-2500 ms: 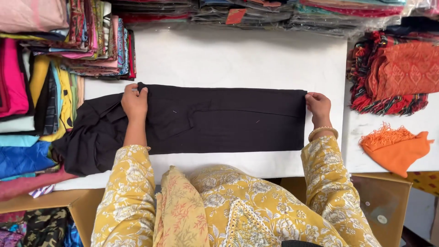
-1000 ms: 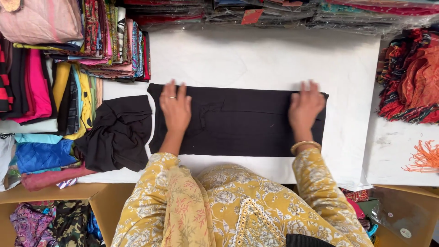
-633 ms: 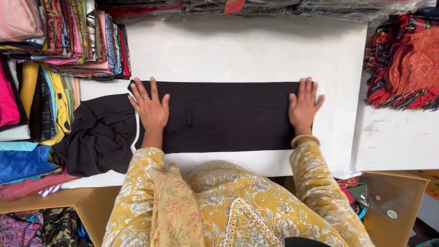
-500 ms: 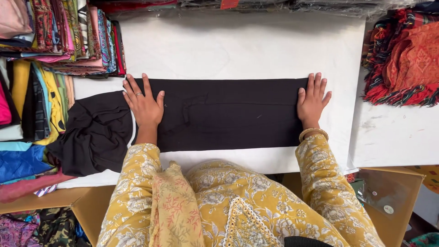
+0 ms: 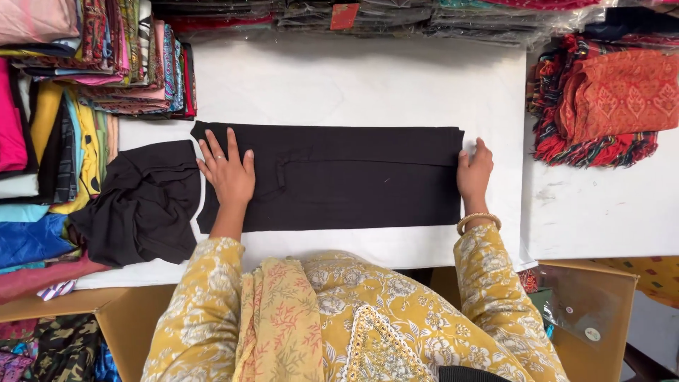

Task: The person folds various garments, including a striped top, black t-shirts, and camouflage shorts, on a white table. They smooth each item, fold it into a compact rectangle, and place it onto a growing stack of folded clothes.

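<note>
A black garment [image 5: 353,177] lies folded into a long flat strip across the white table [image 5: 339,78]. My left hand [image 5: 228,173] rests flat on its left end, fingers spread. At the strip's right edge my right hand [image 5: 474,172] presses down, a gold bangle on the wrist. Neither hand holds anything. A second black cloth [image 5: 141,205] lies crumpled to the left of the strip, apart from my left hand.
Stacks of coloured folded fabric [image 5: 85,64] line the left side. Plastic-wrapped bundles [image 5: 368,14] run along the far edge. A red and orange patterned pile [image 5: 608,99] sits at the right. A brown box [image 5: 594,311] stands below the table's right corner.
Both hands have slid along the black strip, the left one rightward from its left end and the right one to the right edge. The strip looks flatter.
</note>
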